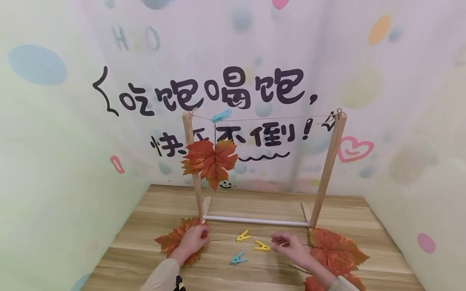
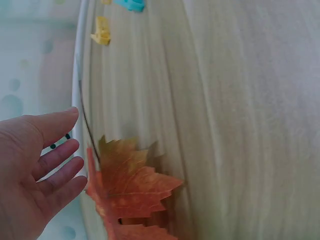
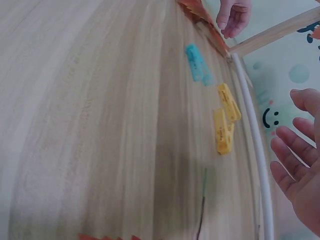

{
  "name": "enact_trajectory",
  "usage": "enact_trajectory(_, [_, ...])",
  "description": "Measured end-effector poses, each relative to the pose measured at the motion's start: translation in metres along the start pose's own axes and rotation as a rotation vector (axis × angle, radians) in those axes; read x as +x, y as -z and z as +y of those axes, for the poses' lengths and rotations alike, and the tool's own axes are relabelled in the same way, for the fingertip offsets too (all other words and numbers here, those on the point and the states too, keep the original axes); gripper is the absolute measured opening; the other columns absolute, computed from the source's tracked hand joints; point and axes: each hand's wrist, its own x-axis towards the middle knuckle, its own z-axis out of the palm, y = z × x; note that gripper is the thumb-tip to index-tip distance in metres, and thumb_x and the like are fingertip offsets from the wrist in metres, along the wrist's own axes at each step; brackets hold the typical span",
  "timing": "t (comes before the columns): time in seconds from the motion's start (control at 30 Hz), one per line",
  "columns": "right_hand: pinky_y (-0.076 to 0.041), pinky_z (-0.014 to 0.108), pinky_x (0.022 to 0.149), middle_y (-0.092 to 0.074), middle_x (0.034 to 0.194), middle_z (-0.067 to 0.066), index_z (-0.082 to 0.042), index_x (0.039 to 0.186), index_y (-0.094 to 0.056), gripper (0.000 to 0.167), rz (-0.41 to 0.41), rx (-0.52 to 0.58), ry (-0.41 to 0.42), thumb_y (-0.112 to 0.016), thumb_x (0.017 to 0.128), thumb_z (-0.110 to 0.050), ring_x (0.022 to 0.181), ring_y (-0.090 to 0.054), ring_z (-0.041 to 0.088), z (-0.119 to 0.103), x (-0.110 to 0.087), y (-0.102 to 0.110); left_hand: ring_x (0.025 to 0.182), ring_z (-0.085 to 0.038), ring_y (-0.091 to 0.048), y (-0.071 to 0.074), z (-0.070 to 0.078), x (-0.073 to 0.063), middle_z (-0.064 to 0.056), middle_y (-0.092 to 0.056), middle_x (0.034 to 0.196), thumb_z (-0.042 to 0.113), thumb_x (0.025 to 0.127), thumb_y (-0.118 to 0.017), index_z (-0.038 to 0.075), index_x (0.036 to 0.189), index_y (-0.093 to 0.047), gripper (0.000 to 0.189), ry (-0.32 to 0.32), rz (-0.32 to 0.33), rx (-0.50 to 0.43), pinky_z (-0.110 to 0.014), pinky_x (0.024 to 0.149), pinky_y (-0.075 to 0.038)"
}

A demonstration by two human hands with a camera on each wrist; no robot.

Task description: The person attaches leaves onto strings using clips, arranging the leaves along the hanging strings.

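Holding nothing, your left hand (image 1: 195,240) has its thumb and fingers apart and relaxed, over at least one red-orange maple leaf (image 1: 172,241) on the wood-grain table (image 1: 142,226). Your right hand (image 1: 291,247) is also free, its fingers loosely bent with a gap to the thumb, near two yellow clothespins (image 1: 262,245). One blue clothespin (image 1: 238,258) lies nearer you, making three on the table between your hands. A fourth, a light-blue clothespin (image 1: 221,116), grips the one string (image 1: 276,118), with one hanging maple leaf (image 1: 211,159) below it. The string joins two wooden posts (image 1: 327,171); one white rod (image 1: 258,220) runs between their bases. At least two overlapping leaves (image 1: 333,248) lie by your right forearm.
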Motion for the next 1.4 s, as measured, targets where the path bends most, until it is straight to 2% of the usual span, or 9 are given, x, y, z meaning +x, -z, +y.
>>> enact_trajectory(0.17, [-0.049, 0.023, 0.069, -0.063, 0.097, 0.021, 0.01, 0.108, -0.058, 0.031, -0.01, 0.008, -0.044, -0.063, 0.085, -0.011, 0.081, -0.059, 0.008, 0.009, 0.0, -0.008, 0.065, -0.016, -0.053, -0.007, -0.002, -0.001, -0.002, -0.06, 0.072, 0.003, 0.066, -0.072, 0.003, 0.079, -0.064, 0.015, -0.031, 0.011, 0.06, -0.032, 0.06, -0.045])
enact_trajectory(0.3, [-0.05, 0.023, 0.068, -0.063, 0.096, 0.021, 0.011, 0.106, -0.058, 0.03, 0.006, 0.007, -0.033, -0.063, 0.084, -0.008, 0.08, -0.06, 0.009, 0.015, 0.0, -0.012, 0.068, -0.017, -0.058, -0.011, -0.002, -0.001, -0.002, -0.063, 0.074, 0.003, 0.067, -0.073, 0.004, 0.079, -0.066, 0.015, -0.029, 0.012, 0.094, -0.032, 0.062, -0.048])
enact_trajectory(0.37, [-0.05, 0.022, 0.067, -0.063, 0.095, 0.022, 0.011, 0.105, -0.058, 0.028, 0.003, 0.013, -0.023, -0.063, 0.084, -0.007, 0.079, -0.06, 0.009, 0.016, -0.001, -0.015, 0.069, -0.018, -0.059, -0.012, -0.002, 0.0, -0.003, -0.064, 0.075, 0.003, 0.068, -0.073, 0.004, 0.079, -0.066, 0.014, -0.026, 0.002, 0.087, -0.033, 0.063, -0.049])
enact_trajectory(0.63, [-0.05, 0.022, 0.065, -0.064, 0.093, 0.021, 0.01, 0.103, -0.06, 0.025, -0.017, 0.0, -0.055, -0.064, 0.083, -0.004, 0.077, -0.059, 0.008, 0.013, -0.001, -0.028, 0.059, -0.006, -0.05, -0.013, -0.001, -0.001, 0.005, -0.06, 0.066, 0.001, 0.072, -0.071, 0.01, 0.07, -0.066, 0.01, -0.04, -0.064, 0.05, -0.024, 0.056, -0.045])
enact_trajectory(0.83, [-0.05, 0.021, 0.066, -0.065, 0.092, 0.019, 0.008, 0.104, -0.06, 0.028, -0.028, 0.028, -0.043, -0.066, 0.082, -0.009, 0.077, -0.059, 0.006, 0.018, 0.002, -0.033, 0.061, -0.005, -0.052, -0.011, 0.002, -0.001, 0.007, -0.061, 0.067, 0.003, 0.073, -0.071, 0.011, 0.071, -0.066, 0.01, -0.051, -0.069, 0.047, -0.023, 0.057, -0.046])
enact_trajectory(0.93, [-0.05, 0.022, 0.065, -0.065, 0.091, 0.02, 0.008, 0.104, -0.06, 0.028, -0.027, 0.035, -0.025, -0.066, 0.082, -0.008, 0.077, -0.059, 0.005, 0.017, 0.002, -0.036, 0.061, -0.005, -0.052, -0.007, 0.005, -0.002, 0.008, -0.06, 0.066, 0.003, 0.072, -0.071, 0.011, 0.07, -0.066, 0.01, -0.072, -0.065, 0.042, -0.023, 0.057, -0.045])
enact_trajectory(1.07, [-0.05, 0.021, 0.065, -0.065, 0.092, 0.021, 0.01, 0.103, -0.06, 0.028, -0.026, 0.025, 0.004, -0.066, 0.081, -0.007, 0.078, -0.06, 0.007, 0.014, 0.005, -0.045, 0.061, -0.003, -0.052, 0.004, 0.01, -0.003, 0.008, -0.06, 0.065, 0.002, 0.072, -0.071, 0.009, 0.07, -0.065, 0.01, -0.089, -0.069, -0.01, -0.022, 0.056, -0.044])
enact_trajectory(1.3, [-0.051, 0.026, 0.07, -0.064, 0.098, 0.019, 0.008, 0.106, -0.059, 0.033, -0.044, 0.018, -0.01, -0.068, 0.08, -0.009, 0.086, -0.061, 0.029, 0.009, 0.012, -0.058, 0.062, -0.003, -0.054, 0.023, 0.02, -0.003, 0.004, -0.063, 0.068, 0.0, 0.076, -0.069, 0.005, 0.074, -0.066, 0.006, -0.075, -0.105, -0.098, -0.02, 0.055, -0.046])
enact_trajectory(1.4, [-0.051, 0.03, 0.072, -0.064, 0.099, 0.018, 0.007, 0.107, -0.059, 0.035, -0.05, 0.0, -0.01, -0.069, 0.079, -0.009, 0.088, -0.059, 0.032, 0.01, 0.014, -0.062, 0.062, -0.004, -0.055, 0.032, 0.028, -0.001, 0.003, -0.063, 0.069, 0.001, 0.076, -0.069, 0.005, 0.075, -0.066, 0.005, -0.072, -0.098, -0.106, -0.02, 0.056, -0.046])
